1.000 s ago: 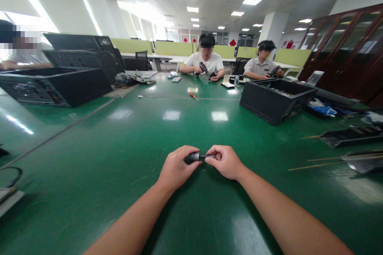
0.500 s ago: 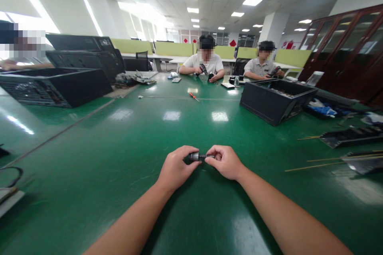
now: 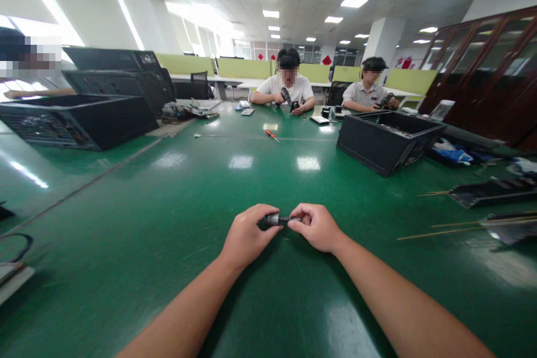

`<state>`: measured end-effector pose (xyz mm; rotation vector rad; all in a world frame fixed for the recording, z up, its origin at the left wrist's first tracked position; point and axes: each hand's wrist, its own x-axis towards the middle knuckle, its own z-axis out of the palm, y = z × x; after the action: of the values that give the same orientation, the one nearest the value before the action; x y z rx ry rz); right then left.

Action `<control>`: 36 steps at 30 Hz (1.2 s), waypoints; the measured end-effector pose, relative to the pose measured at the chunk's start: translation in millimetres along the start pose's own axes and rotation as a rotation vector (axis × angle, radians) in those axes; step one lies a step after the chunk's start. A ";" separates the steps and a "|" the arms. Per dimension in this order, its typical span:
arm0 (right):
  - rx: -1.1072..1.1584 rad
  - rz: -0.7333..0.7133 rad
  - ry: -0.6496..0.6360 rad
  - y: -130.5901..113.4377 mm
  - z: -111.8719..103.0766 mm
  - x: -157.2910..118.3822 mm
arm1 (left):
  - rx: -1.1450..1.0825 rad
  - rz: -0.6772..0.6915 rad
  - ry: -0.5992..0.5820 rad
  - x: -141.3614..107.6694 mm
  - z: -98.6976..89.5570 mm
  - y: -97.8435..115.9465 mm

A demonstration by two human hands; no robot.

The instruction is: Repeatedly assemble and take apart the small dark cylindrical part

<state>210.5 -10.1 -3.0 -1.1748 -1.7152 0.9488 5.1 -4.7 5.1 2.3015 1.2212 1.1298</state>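
Low over the green table, just in front of me, my left hand (image 3: 247,235) is closed around a dark metal cylinder (image 3: 273,220) with a silvery band, thumb below and fingers above. From its right end runs a slim, dark ridged shaft (image 3: 285,219), in line with the cylinder. My right hand (image 3: 315,227) pinches the far end of that shaft between thumb and curled fingers. The piece lies level between both hands, much like a drill chuck with a bit, but its exact kind is unclear. My fingers hide both of its ends.
An orange screwdriver (image 3: 272,135) lies farther up the green table (image 3: 201,190). Black computer cases stand at left (image 3: 113,126) and right (image 3: 377,148). Metal brackets (image 3: 490,193) with thin brass-coloured rods lie at the right. Across the table, a person (image 3: 289,86) holds a power drill.
My hands and the piece between them hold practically the same position. At the far left, a person's head and arm have shifted slightly.
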 end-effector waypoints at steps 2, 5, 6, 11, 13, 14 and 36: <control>0.002 0.000 0.002 -0.2 0.3 -0.1 | -0.006 0.000 -0.001 -0.2 0.1 -0.8; -0.004 -0.005 0.006 -0.9 0.2 -0.4 | -0.008 -0.001 -0.005 -0.2 0.0 -1.6; -0.005 -0.007 0.007 -1.1 0.1 -0.6 | -0.007 0.000 -0.006 -0.1 0.0 -1.7; -0.004 -0.005 0.003 -2.1 -0.6 -0.7 | -0.003 0.002 -0.005 0.2 0.2 -1.6; -0.009 -0.005 0.004 -1.9 -0.7 -0.4 | -0.005 0.003 -0.004 0.2 0.1 -1.1; -0.011 -0.005 0.004 -1.8 -0.7 -0.3 | -0.006 0.005 -0.004 0.2 -0.1 -0.8; 0.001 0.007 -0.004 0.6 -0.3 -0.2 | 0.015 0.000 -0.013 0.1 -1.8 1.6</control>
<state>211.1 -10.1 -3.4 -1.1799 -1.7140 0.9571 4.7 -5.8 7.2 2.3164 1.2292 1.1081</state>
